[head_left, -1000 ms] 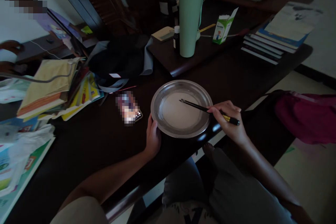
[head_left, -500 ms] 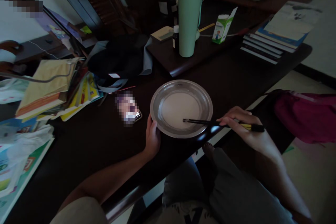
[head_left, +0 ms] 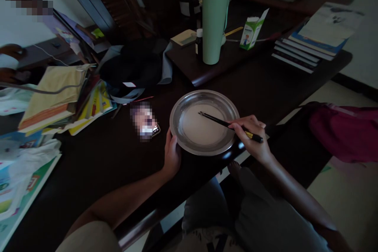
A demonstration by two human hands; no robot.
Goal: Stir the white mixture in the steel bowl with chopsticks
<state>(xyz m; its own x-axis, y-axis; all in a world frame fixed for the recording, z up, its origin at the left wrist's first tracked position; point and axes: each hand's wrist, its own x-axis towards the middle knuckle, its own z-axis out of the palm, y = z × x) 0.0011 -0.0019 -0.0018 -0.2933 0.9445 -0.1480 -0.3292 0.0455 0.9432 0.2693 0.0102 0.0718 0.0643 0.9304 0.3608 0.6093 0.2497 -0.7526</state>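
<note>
A round metal basin (head_left: 183,141) stands on the dark table near its front edge, with a whitish, smooth content (head_left: 201,128) in its bottom. My left hand (head_left: 172,152) grips the basin's near left rim, thumb at the edge and the other fingers hidden beneath or behind it. Over the basin's right side, my right hand (head_left: 251,136) is closed on a pair of black chopsticks (head_left: 217,120) with yellow near the thick ends. Their tips point left, at the middle of the whitish content; whether they touch it I cannot tell.
A phone (head_left: 155,130) lies left of the basin, beside a black bag (head_left: 132,67). Books (head_left: 53,90) are piled at the left. Behind stand a green flask (head_left: 215,23), a small bottle (head_left: 199,43) and a carton (head_left: 249,33). Another person (head_left: 65,27) is at the far left.
My right hand has moved left toward the basin, and the chopsticks' tips have shifted up and left over the whitish content. My left hand stays at the rim.
</note>
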